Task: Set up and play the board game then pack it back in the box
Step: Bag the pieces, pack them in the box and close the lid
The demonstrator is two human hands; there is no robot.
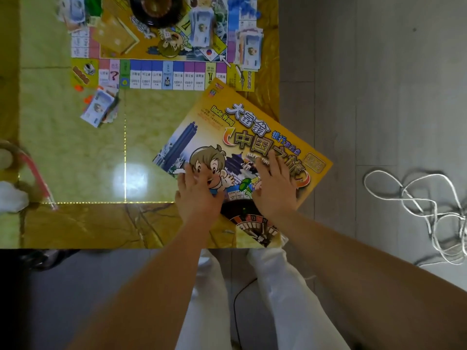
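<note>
The yellow game box lies tilted on the table's near right corner, its right edge jutting past the table edge. My left hand rests flat on the box's near left part, fingers straight. My right hand lies flat on the box's middle, fingers spread. The game board is laid out at the far side. On it sit a dark roulette wheel, a tan card and paper money. More money stacks lie at the board's right edge and near its left corner.
The glossy yellow-green table has its near edge just in front of my legs. Small orange pieces lie by the board's left corner. A pink-handled object sits at the left edge. A white cord is coiled on the grey floor at right.
</note>
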